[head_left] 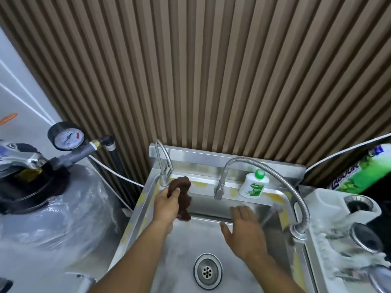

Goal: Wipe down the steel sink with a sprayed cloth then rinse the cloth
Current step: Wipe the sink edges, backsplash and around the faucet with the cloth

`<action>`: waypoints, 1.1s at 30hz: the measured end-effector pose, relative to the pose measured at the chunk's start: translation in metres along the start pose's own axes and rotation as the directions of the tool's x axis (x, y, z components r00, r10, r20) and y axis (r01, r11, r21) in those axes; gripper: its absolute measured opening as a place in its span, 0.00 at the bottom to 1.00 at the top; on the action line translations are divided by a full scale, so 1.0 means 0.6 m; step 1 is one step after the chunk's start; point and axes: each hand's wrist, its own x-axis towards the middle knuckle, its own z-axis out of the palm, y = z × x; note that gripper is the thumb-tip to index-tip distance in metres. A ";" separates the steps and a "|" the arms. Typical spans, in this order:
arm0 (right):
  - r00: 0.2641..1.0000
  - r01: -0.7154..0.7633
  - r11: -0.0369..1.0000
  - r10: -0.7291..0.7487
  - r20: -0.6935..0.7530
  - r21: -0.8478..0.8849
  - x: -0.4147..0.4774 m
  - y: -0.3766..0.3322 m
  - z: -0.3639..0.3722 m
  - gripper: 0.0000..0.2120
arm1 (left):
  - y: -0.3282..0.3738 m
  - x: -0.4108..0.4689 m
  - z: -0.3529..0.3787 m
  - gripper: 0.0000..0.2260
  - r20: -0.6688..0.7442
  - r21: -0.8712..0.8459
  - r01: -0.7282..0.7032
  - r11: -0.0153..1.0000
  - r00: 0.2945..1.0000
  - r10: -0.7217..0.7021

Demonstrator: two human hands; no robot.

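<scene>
step: wiping judged in hand | left hand [167,205] grips brown cloth [183,197] at sink [213,242] back-left corner by small tap [164,166] | right hand [243,229] spread flat, nothing held | next: cloth to be drawn along back ledge

The sink [211,240] before me is brushed steel, smooth with a dull sheen, and its drain ring [207,270] shines brighter. The cloth [184,197] gripped in my left hand [167,206] is dark brown, nubbly and matt. The curved tap [164,166] is polished metal; the other spout is a ribbed, flexible metal hose [281,180]. The soap bottle [252,186] is glossy white plastic with a green cap. The wall [211,70] behind is matt, wood-look slats. Crinkled clear plastic film wraps the grey tank [53,208].
</scene>
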 end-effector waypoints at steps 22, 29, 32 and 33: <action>0.857 0.136 0.964 0.001 0.516 -0.228 0.146 0.021 0.110 0.42 | 0.018 0.159 0.128 0.11 -0.413 -0.267 -0.088 0.960 0.910 -0.031; 0.802 0.149 0.974 -0.019 0.598 -0.170 0.160 0.037 0.098 0.42 | 0.081 0.236 0.163 0.21 -0.675 -0.149 -0.162 0.975 0.737 0.019; 0.796 0.154 0.973 -0.021 0.605 -0.169 0.163 0.041 0.096 0.42 | 0.070 0.255 0.176 0.23 -0.612 0.093 -0.154 0.984 0.771 0.179; 0.795 0.156 0.973 -0.023 0.606 -0.168 0.164 0.042 0.096 0.42 | 0.057 0.257 0.181 0.24 -0.562 0.189 -0.178 0.966 0.787 0.255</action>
